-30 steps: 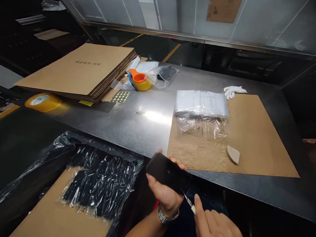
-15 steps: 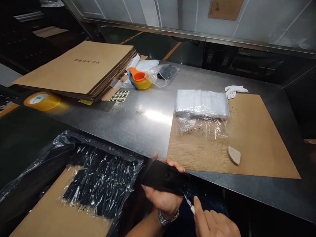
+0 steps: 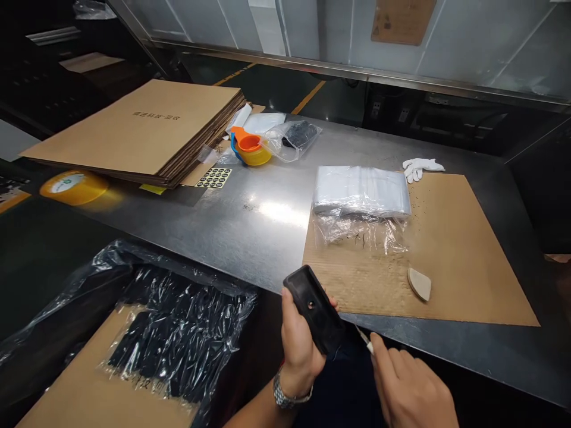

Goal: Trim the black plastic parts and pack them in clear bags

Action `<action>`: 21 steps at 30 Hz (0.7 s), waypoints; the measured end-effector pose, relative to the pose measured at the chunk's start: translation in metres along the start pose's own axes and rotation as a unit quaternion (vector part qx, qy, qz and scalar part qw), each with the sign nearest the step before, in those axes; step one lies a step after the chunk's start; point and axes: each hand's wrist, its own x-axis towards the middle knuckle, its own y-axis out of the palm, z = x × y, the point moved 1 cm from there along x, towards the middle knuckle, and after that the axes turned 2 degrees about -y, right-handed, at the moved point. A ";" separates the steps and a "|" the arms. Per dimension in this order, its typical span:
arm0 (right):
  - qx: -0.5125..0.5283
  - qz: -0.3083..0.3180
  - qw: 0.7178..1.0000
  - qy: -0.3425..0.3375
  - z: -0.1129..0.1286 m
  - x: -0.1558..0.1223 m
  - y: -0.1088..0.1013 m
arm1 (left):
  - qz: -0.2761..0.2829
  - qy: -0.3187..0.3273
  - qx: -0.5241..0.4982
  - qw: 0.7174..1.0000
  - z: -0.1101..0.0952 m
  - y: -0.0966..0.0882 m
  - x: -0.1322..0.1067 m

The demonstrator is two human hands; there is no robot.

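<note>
My left hand (image 3: 298,342) is closed around a black, rounded rectangular plastic part (image 3: 317,315) with a small round hole near its middle. The part is tilted, its long side sloping down to the right. In my right hand (image 3: 410,380) is a craft knife (image 3: 366,340) with a white handle, gripped with the index finger along it. Its thin blade points up and left, a little apart from the part's right edge. On the cardboard sheet (image 3: 464,255) beyond my hands lies a small beige wedge-shaped pad (image 3: 419,284).
A bundle of clear plastic bags (image 3: 361,193) and a white glove (image 3: 422,167) lie by the cardboard. Further left are a yellow tape roll (image 3: 256,156), a sticker sheet (image 3: 214,177) and stacked cardboard (image 3: 147,128). A plastic-lined box (image 3: 178,333) with wrapped black pieces stands below the metal table (image 3: 209,232).
My left hand has turned the black part from nearly level to steeply sloping and raised its far end. My right hand has moved the knife up and right, away from the part's lower end.
</note>
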 end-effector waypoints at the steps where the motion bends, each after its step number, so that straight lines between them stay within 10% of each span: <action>1: 0.032 0.004 0.999 0.024 -0.005 0.000 0.001 | 0.015 -0.040 -0.009 0.999 -0.001 0.001 0.001; 7: 0.136 0.057 0.988 0.048 -0.017 -0.010 0.001 | 0.110 -0.167 -0.041 0.979 -0.004 0.005 0.003; 21: 0.052 0.077 0.996 0.006 -0.017 -0.010 -0.009 | 0.150 -0.163 -0.014 0.975 0.001 0.009 0.004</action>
